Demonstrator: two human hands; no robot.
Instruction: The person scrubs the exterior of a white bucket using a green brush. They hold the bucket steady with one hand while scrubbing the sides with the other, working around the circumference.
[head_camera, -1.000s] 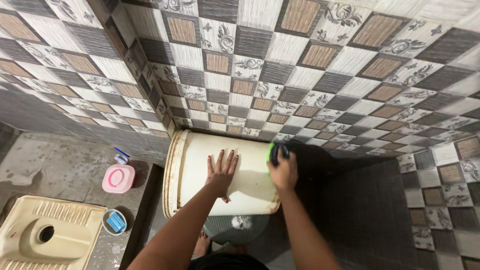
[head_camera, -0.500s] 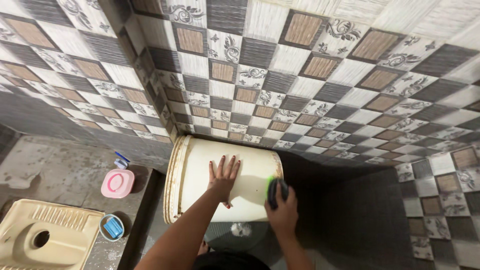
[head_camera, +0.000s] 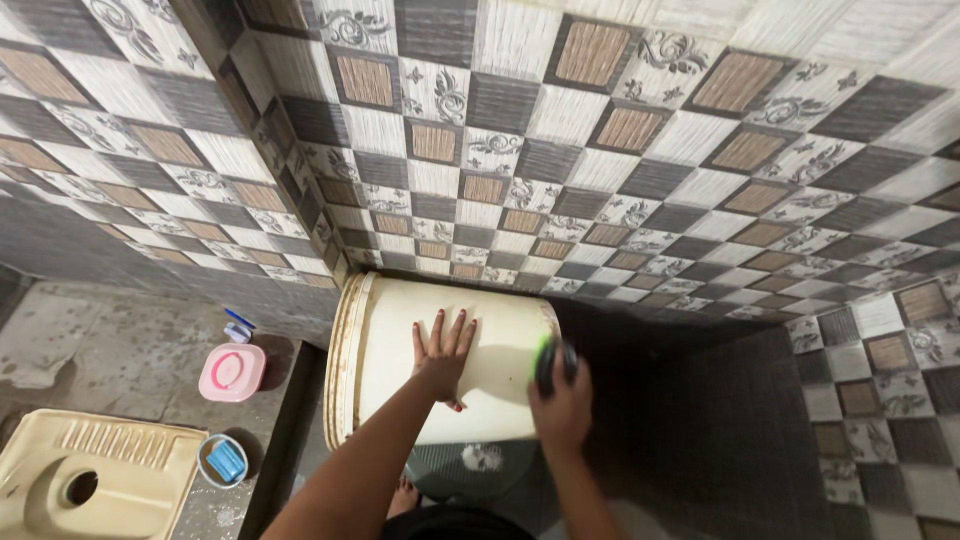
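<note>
- Left hand (head_camera: 442, 352): flat on the side of the cream bucket (head_camera: 440, 370), fingers spread and pointing to 12 o'clock, palm pressing, gripping nothing. Forearm runs in from 7 o'clock.
- Right hand (head_camera: 560, 400): clenched around a dark scrubber with a green edge (head_camera: 550, 362), pressed against the bucket's base end at 3 o'clock of the drum. Forearm comes in from 6 o'clock.
- Bucket lies on its side, centre frame, mouth rim toward 9 o'clock, base toward 3 o'clock. Its upper edge sits tight against the tiled wall (head_camera: 560, 180) at 12 o'clock; no gap visible there.
- It rests on a dark round stool (head_camera: 470, 465) at 6 o'clock, partly hidden under the drum; white patch on the stool top.
- Open room: dark tiled floor (head_camera: 720, 430) at 3–4 o'clock, well apart from other things. At 9 o'clock a dark raised step edge (head_camera: 285, 440) runs just beside the rim.
- Beyond the step, 8–9 o'clock: pink round container (head_camera: 232, 372), small blue tub (head_camera: 223, 460), squat toilet pan (head_camera: 90, 480) in the corner.
- Bucket look: cream plastic, ribbed rim with brownish staining, side wall mostly smooth, shadowed toward the base.
</note>
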